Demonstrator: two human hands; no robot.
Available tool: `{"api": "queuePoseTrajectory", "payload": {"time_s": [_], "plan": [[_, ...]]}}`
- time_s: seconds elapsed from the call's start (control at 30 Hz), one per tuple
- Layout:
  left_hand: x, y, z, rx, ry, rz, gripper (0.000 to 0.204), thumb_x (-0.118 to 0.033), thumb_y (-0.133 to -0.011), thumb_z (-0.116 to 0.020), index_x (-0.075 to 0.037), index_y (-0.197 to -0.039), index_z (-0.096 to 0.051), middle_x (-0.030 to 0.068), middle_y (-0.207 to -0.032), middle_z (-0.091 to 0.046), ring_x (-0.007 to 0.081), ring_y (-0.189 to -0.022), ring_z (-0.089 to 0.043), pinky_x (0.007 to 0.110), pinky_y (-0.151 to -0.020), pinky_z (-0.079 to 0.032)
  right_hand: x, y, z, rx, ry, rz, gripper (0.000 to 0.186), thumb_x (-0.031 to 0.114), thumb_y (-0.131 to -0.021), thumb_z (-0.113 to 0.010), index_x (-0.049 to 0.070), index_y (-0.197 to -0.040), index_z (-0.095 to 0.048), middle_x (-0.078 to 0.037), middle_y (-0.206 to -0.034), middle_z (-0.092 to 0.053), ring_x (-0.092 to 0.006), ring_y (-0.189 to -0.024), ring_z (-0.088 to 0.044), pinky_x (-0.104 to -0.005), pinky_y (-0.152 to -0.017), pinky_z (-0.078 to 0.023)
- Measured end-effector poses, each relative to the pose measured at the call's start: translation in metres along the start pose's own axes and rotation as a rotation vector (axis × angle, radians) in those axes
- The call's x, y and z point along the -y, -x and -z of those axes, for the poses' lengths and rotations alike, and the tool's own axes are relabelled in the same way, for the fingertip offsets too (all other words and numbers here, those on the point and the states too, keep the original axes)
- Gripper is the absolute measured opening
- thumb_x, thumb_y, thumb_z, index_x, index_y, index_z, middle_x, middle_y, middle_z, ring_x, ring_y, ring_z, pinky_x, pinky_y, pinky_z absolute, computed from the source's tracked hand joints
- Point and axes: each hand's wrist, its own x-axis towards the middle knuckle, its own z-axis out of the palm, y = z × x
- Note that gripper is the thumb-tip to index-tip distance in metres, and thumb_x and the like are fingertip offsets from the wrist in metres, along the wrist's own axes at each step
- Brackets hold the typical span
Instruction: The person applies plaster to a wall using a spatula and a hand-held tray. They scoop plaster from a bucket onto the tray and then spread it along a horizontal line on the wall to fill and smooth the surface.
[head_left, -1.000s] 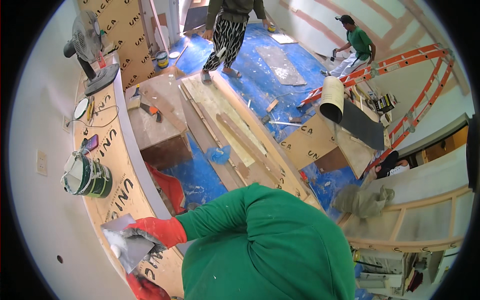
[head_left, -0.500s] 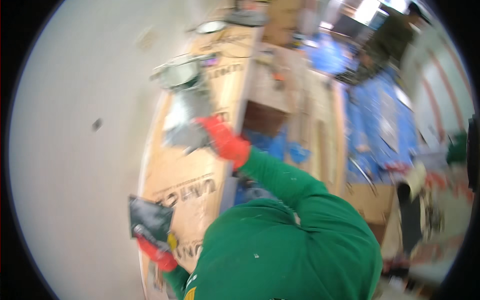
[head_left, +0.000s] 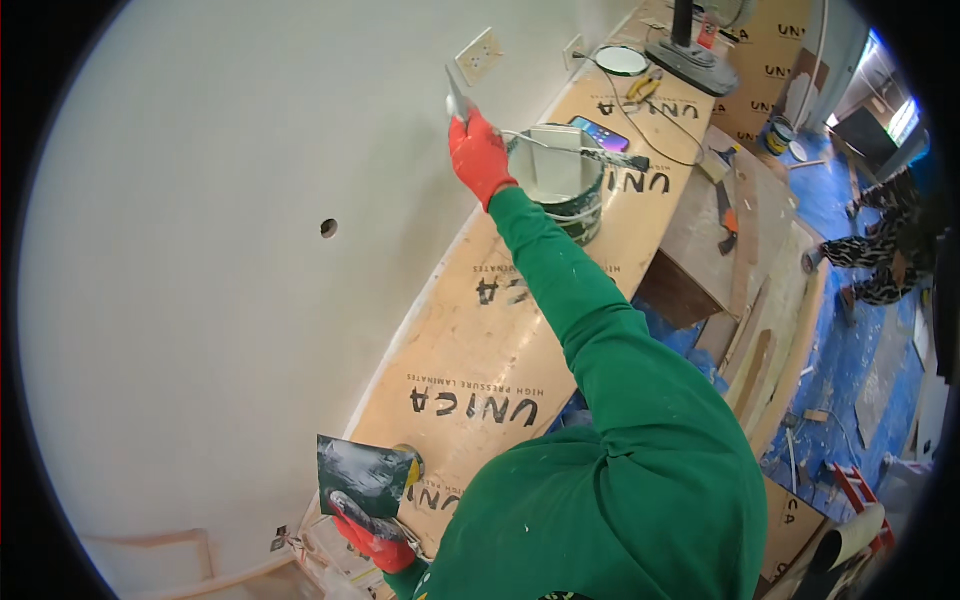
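My right hand, in a red glove, reaches up and presses a putty knife against the white wall. Just to its right stands a putty bucket on the cardboard-covered counter. My left hand, also in a red glove, is low near my body and grips a dark square hawk plate smeared with putty. My green sleeve runs between shoulder and right hand.
A wall socket and a small hole mark the wall. A phone, pliers, a lid and a stand base lie along the counter. A wooden cabinet and blue floor sheeting lie right; another person crouches there.
The view has swung from the room to the wall. My right hand has risen from counter height to the wall beside the bucket. My left hand still holds the plate low.
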Motion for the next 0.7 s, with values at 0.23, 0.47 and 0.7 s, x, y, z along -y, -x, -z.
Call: {"api": "queuePoseTrajectory", "payload": {"time_s": [0.23, 0.47, 0.7], "plan": [[-0.030, -0.029, -0.014, 0.005, -0.024, 0.191, 0.051, -0.022, -0.103, -0.047, 0.001, -0.148, -0.037, 0.0239, -0.148, -0.038, 0.0366, -0.131, -0.045, 0.044, -0.109, -0.038, -0.010, 0.004, -0.067, -0.196, 0.376, 0.326, 0.039, 0.022, -0.096, -0.052, 0.009, -0.133, -0.054, -0.019, -0.096, -0.069, -0.0382, -0.093, -0.065, -0.0447, -0.079, -0.051], [0.005, -0.048, -0.021, 0.047, -0.107, 0.028, 0.050, -0.018, -0.101, -0.048, 0.002, -0.146, -0.039, 0.0269, -0.147, -0.037, 0.0384, -0.132, -0.044, 0.044, -0.110, -0.038, -0.036, -0.035, -0.030, -0.038, 0.076, -0.015, 0.034, 0.017, -0.095, -0.055, 0.010, -0.128, -0.058, -0.016, -0.100, -0.068, -0.0348, -0.090, -0.066, -0.0436, -0.077, -0.051], [0.010, -0.061, -0.027, 0.030, -0.124, -0.106, 0.047, -0.018, -0.104, -0.044, 0.002, -0.146, -0.039, 0.0250, -0.148, -0.037, 0.0363, -0.133, -0.044, 0.043, -0.109, -0.039, -0.002, 0.006, -0.012, 0.137, -0.004, -0.003, 0.028, 0.020, -0.096, -0.051, 0.009, -0.120, -0.062, -0.020, -0.110, -0.067, -0.0394, -0.101, -0.063, -0.0460, -0.087, -0.050]]}}
